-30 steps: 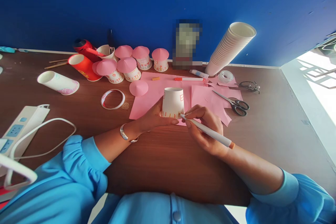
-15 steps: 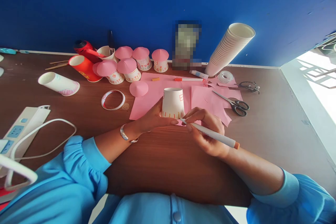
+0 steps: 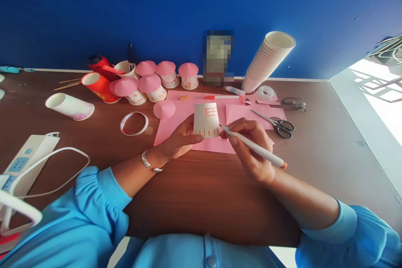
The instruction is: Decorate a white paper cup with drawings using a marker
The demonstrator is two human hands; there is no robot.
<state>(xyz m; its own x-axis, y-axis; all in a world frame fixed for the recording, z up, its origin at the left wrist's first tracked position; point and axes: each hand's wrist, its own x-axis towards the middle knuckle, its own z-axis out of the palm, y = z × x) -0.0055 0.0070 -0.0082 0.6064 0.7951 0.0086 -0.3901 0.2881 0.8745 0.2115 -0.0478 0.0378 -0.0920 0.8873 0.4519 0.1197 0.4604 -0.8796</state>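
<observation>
My left hand (image 3: 182,137) grips an upside-down white paper cup (image 3: 204,122) by its side and lower rim. A red window is drawn on the cup's wall, and short coloured strokes run along its lower edge. My right hand (image 3: 253,148) is closed round a white marker (image 3: 257,147) with a brown end; its uncapped tip is close to the cup's lower right side. Whether the tip touches the cup I cannot tell. Pink paper (image 3: 213,145) lies under both hands, and a pink paper cone (image 3: 164,109) rests on it to the left.
Several decorated cups with pink cone tops (image 3: 150,83) stand at the back left. Scissors (image 3: 276,124), a glue tube (image 3: 235,90) and a red-and-white marker (image 3: 222,97) lie right of centre. A tall cup stack (image 3: 266,63) leans by the blue wall. A tape roll (image 3: 134,124) lies left.
The cup has turned, bringing its red window to the front. My right hand has raised the marker tip slightly along the cup's right side. The view has shifted a little.
</observation>
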